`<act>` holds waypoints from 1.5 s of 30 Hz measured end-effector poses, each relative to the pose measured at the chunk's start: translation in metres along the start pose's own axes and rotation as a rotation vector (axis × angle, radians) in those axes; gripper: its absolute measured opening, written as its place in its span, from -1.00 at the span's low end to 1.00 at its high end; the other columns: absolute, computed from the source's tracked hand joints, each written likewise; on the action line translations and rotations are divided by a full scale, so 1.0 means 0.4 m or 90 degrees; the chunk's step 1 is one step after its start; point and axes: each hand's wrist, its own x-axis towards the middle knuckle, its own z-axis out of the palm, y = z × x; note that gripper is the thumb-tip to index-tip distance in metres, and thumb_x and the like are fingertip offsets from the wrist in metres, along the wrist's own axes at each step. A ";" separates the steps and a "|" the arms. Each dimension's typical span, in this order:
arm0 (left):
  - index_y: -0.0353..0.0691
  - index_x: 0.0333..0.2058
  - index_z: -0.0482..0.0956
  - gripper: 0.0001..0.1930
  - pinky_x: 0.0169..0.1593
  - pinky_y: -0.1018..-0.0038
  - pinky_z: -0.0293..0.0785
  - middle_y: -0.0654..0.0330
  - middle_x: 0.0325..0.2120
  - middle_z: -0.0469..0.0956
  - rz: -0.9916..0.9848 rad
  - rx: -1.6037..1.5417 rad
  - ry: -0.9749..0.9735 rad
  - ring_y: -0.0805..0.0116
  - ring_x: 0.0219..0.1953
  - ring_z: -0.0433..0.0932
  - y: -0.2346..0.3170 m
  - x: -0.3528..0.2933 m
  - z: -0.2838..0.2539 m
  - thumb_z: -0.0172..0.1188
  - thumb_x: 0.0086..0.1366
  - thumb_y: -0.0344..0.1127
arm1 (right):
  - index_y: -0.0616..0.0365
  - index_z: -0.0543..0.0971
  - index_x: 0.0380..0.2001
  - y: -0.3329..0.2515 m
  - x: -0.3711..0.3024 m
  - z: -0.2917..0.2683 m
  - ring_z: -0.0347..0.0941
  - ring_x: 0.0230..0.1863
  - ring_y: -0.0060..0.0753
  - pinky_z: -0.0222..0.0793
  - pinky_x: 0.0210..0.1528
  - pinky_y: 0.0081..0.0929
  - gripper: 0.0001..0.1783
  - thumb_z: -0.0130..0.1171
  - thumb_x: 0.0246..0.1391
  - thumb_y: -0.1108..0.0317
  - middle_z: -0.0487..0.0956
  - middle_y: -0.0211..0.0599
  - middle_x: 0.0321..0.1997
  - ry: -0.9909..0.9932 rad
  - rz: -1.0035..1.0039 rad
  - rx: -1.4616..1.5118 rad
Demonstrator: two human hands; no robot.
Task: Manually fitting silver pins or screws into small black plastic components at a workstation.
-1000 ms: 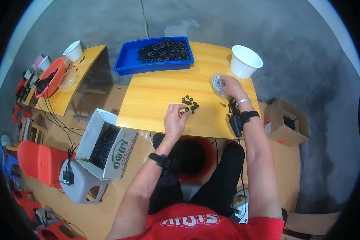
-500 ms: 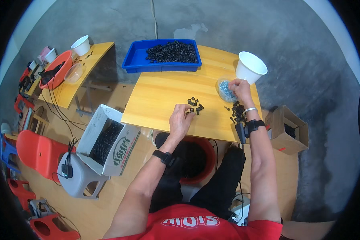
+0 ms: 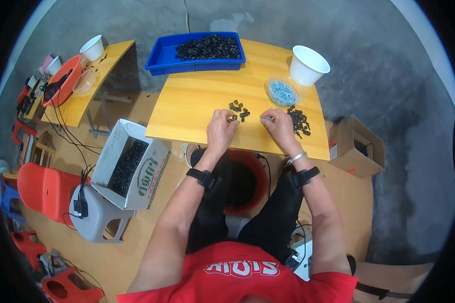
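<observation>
Above the front of the yellow table, my left hand (image 3: 220, 132) pinches a small black plastic part (image 3: 233, 118) between thumb and fingers. Just past it lies a loose cluster of similar black parts (image 3: 237, 106). Level with it on the right, my right hand (image 3: 279, 129) is closed on small silvery screws (image 3: 266, 118) whose tips stick out toward the left hand; their number is unclear. Beyond that hand sits a clear round bowl (image 3: 283, 93) of silvery screws. A heap of small black pieces (image 3: 300, 122) lies right of my right hand.
A blue tray (image 3: 159, 64) with black parts stands at the table's far left, a white bucket (image 3: 307, 65) at the far right. An orange-red tub (image 3: 260, 182) is under the table between my legs. Boxes of black parts flank it: a white carton (image 3: 151, 174) and a brown one (image 3: 361, 156).
My right hand has left the screw bowl and come nearer to my left hand, with screws in its fingers. My left hand stays beside the cluster. The whole view has shifted slightly.
</observation>
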 end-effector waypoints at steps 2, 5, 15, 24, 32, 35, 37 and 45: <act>-0.27 -0.34 0.49 -0.75 -0.38 0.37 0.41 0.08 -0.47 0.43 0.004 -0.004 0.002 0.23 -0.50 0.46 0.002 -0.002 0.000 0.31 -0.01 -0.36 | 0.09 0.59 -0.40 -0.010 -0.027 0.024 0.47 -0.38 -0.15 0.40 -0.35 -0.34 -0.88 0.22 -0.10 0.39 0.49 -0.21 -0.47 0.029 0.000 -0.017; -0.27 -0.34 0.49 -0.74 -0.37 0.36 0.41 0.08 -0.46 0.44 -0.009 -0.008 -0.010 0.22 -0.49 0.46 0.003 -0.004 -0.001 0.31 -0.01 -0.35 | 0.04 0.58 -0.32 -0.019 -0.047 0.031 0.47 -0.34 -0.13 0.41 -0.28 -0.30 -0.82 0.22 -0.08 0.37 0.47 -0.23 -0.40 0.051 -0.003 -0.037; -0.29 -0.32 0.50 -0.74 -0.34 0.37 0.42 0.07 -0.44 0.45 -0.001 -0.009 -0.011 0.23 -0.47 0.47 0.006 0.000 -0.004 0.29 0.00 -0.34 | 0.17 0.61 -0.31 0.022 -0.058 0.032 0.52 -0.30 -0.27 0.42 -0.25 -0.47 -0.83 0.14 -0.02 0.45 0.57 -0.19 -0.30 0.196 -0.009 0.098; -0.29 -0.30 0.51 -0.72 -0.34 0.43 0.43 0.10 -0.43 0.47 -0.013 -0.032 -0.007 0.30 -0.48 0.47 0.001 -0.001 -0.003 0.30 0.00 -0.35 | 0.23 0.58 -0.42 0.043 -0.087 0.005 0.40 -0.57 -0.59 0.32 -0.46 -0.65 -0.92 0.19 -0.07 0.52 0.55 -0.34 -0.47 0.200 0.261 0.430; -0.30 -0.29 0.51 -0.77 -0.39 0.51 0.41 0.14 -0.46 0.51 -0.122 -0.209 0.004 0.42 -0.54 0.45 -0.019 0.005 -0.002 0.24 0.02 -0.46 | 0.16 0.55 -0.52 -0.048 -0.171 -0.042 0.46 -0.41 -0.16 0.35 -0.37 -0.33 -0.88 0.25 -0.14 0.36 0.48 -0.21 -0.49 0.044 0.106 0.039; -0.31 -0.28 0.51 -0.77 -0.40 0.55 0.40 0.20 -0.47 0.50 -0.133 -0.283 0.011 0.51 -0.55 0.42 -0.044 0.006 0.010 0.23 0.03 -0.48 | 0.15 0.55 -0.50 -0.045 -0.170 -0.033 0.45 -0.39 -0.09 0.36 -0.35 -0.31 -0.92 0.19 -0.09 0.39 0.49 -0.19 -0.47 0.064 0.076 -0.016; -0.30 -0.24 0.52 -0.77 -0.41 0.58 0.40 0.25 -0.46 0.51 -0.156 -0.325 0.015 0.55 -0.54 0.41 -0.049 0.008 0.011 0.19 0.07 -0.50 | 0.16 0.55 -0.48 -0.030 -0.166 -0.014 0.47 -0.43 -0.16 0.36 -0.39 -0.33 -0.92 0.19 -0.07 0.40 0.49 -0.20 -0.49 0.099 0.072 0.002; -0.27 -0.09 0.47 -0.76 -0.36 0.66 0.45 0.15 -0.33 0.58 -0.286 -0.580 -0.215 0.51 -0.41 0.54 0.045 -0.026 -0.017 0.03 0.26 -0.52 | 0.24 0.51 -0.39 -0.032 -0.137 -0.025 0.48 -0.55 -0.60 0.27 -0.65 -0.74 -0.86 0.11 0.11 0.37 0.54 -0.38 -0.49 0.013 0.406 0.593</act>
